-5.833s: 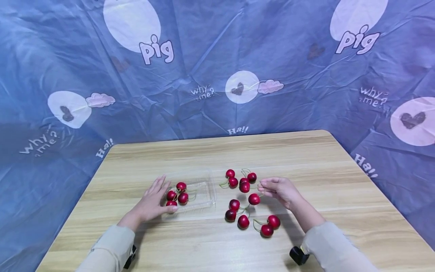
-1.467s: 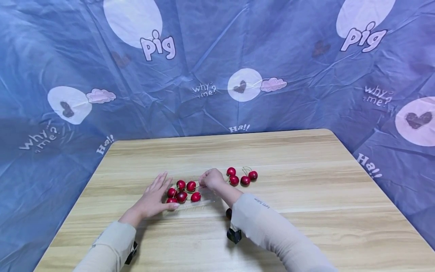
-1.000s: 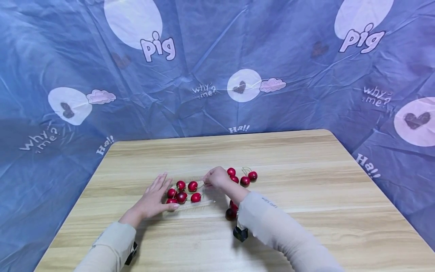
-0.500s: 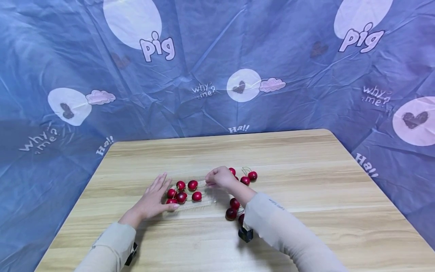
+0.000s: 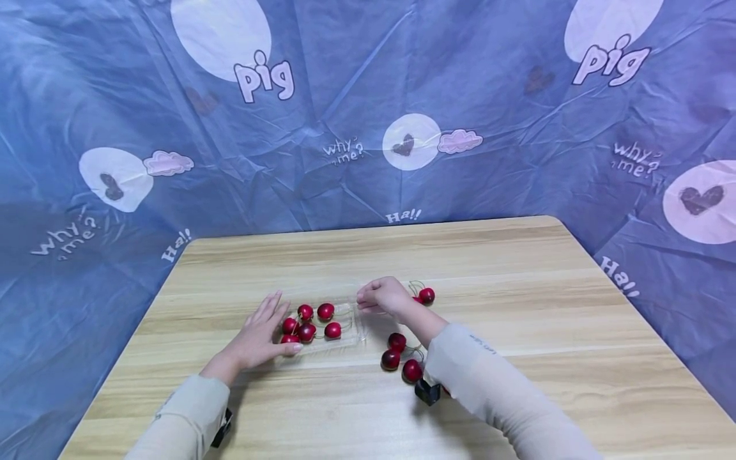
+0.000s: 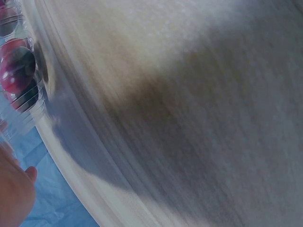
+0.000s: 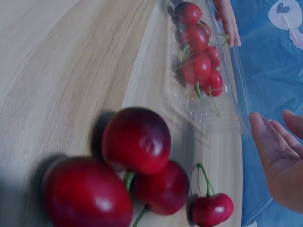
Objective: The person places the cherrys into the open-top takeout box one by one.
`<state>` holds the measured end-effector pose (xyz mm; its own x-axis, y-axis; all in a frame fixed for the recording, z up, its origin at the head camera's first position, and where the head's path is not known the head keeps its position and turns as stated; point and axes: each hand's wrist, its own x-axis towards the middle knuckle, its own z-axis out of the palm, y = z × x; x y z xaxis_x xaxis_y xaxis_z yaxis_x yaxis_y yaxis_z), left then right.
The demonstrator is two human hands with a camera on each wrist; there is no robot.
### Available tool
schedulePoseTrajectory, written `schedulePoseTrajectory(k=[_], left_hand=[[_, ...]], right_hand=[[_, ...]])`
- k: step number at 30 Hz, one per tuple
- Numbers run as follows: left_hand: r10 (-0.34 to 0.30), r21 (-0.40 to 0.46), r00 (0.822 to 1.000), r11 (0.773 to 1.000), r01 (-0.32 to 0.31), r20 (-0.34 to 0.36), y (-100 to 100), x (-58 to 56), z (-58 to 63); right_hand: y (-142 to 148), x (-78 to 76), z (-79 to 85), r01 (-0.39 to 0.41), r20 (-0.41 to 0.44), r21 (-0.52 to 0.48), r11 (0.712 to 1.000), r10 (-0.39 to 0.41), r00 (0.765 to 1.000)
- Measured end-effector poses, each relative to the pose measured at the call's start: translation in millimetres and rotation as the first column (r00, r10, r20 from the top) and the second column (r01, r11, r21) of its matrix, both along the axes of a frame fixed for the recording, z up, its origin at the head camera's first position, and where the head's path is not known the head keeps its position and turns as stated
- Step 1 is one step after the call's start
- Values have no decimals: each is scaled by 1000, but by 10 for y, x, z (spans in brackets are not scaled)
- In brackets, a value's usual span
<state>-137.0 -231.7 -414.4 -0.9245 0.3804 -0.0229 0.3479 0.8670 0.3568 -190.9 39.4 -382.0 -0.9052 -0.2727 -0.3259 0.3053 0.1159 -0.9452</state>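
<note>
A clear plastic container lies left of the table's middle with several red cherries in its left and middle part, stems on. My left hand rests with spread fingers at the container's left end, thumb along the near side. Just off the container's right end is my right hand; the right wrist view shows its fingers extended, thumb apart, nothing between them. Below its forearm, more cherries lie on the table, some partly hidden by the sleeve.
Behind the right hand, a stemmed pair of cherries is partly covered by it. The wooden table ends at a blue printed cloth hanging behind. Dark wrist cameras sit under both forearms.
Since the first frame, cherries have been added to the container. My right hand went to the container, let go of the stem there and now draws back rightward. The left hand stays.
</note>
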Motion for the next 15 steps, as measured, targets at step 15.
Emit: schedulePoseTrajectory(k=[15], left_hand=[[1, -8, 1000, 1000, -1, 7, 8, 3, 6]], right_hand=[[317, -61, 23, -8, -33, -51, 999, 7, 999]])
